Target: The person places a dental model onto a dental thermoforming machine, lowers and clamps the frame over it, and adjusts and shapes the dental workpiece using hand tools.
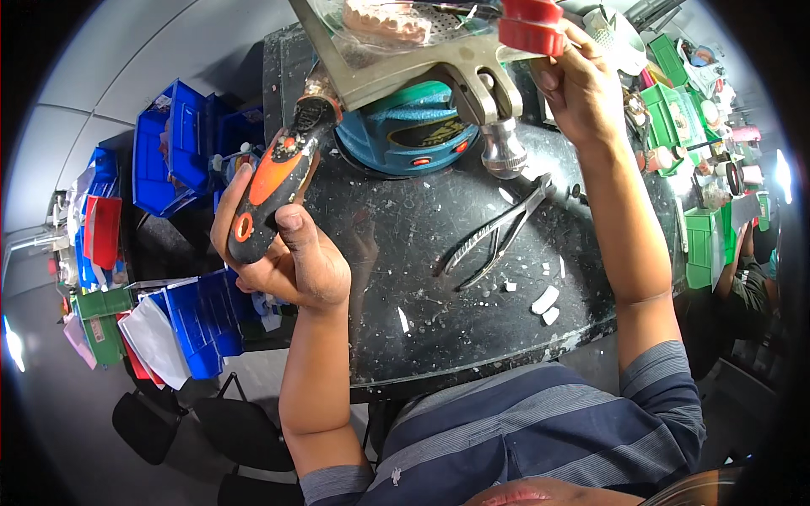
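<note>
My left hand [291, 261] is closed around a black-and-orange handle [274, 181], thumb on its near side. The handle's far end meets a pale, crusted neck beside a metal frame [405, 72]; whether they are joined I cannot tell. At the top right, my right hand [586, 93] has its fingers curled on a red knob-like part [531, 29] at the frame's edge. Behind the frame, under a clear sheet, lies a pinkish dental model [386, 21] by a perforated plate. A blue rounded machine base [409, 139] stands below, with a round metal knob [504, 150] beside it.
Metal pliers [498, 234] lie spread on the black worktop [380, 337], near white offcuts [545, 300]. Blue bins [171, 152] stand to the left; green trays [662, 110] and clutter line the right. Black chairs [232, 430] are at lower left. Another person's arm [742, 249] shows far right.
</note>
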The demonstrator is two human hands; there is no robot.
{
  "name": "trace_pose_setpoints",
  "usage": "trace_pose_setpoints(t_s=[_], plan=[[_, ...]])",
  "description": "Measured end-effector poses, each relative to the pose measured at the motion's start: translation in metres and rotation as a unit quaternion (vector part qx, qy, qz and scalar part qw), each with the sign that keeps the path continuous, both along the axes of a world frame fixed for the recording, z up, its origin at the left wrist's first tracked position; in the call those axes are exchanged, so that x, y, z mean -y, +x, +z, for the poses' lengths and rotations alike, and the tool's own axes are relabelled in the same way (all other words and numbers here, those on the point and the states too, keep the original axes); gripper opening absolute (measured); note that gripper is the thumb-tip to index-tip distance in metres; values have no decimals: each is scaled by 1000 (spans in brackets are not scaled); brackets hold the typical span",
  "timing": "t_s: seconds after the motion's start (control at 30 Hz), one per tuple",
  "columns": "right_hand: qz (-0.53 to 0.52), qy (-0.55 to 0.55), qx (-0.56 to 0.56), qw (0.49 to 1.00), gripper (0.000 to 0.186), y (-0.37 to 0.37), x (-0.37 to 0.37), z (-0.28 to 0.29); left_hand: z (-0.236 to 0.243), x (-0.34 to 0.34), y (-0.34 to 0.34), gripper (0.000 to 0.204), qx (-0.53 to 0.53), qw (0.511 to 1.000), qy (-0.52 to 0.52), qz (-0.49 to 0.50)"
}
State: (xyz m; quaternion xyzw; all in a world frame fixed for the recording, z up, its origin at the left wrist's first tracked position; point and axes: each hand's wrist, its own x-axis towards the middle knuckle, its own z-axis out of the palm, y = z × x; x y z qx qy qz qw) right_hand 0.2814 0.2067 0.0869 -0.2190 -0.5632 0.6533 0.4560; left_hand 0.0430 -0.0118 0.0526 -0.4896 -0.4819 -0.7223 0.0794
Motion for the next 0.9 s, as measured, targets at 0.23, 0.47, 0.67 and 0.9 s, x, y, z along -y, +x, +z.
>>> trace_pose_setpoints(t_s=[0.23,0.47,0.67,0.9], plan=[[-194,73,75,975,24,3,54,23,0,2,2,40,10,1000,-12,-18],[-124,217,98,963,22,2,70,26,1,-2,11,48,117,987,38,-98],[-216,475,176,835,25,6,74,17,0,-5,14,46,103,990,18,-92],[-205,399,248,858,25,3,84,27,1,-5,12,42,88,993,19,-76]])
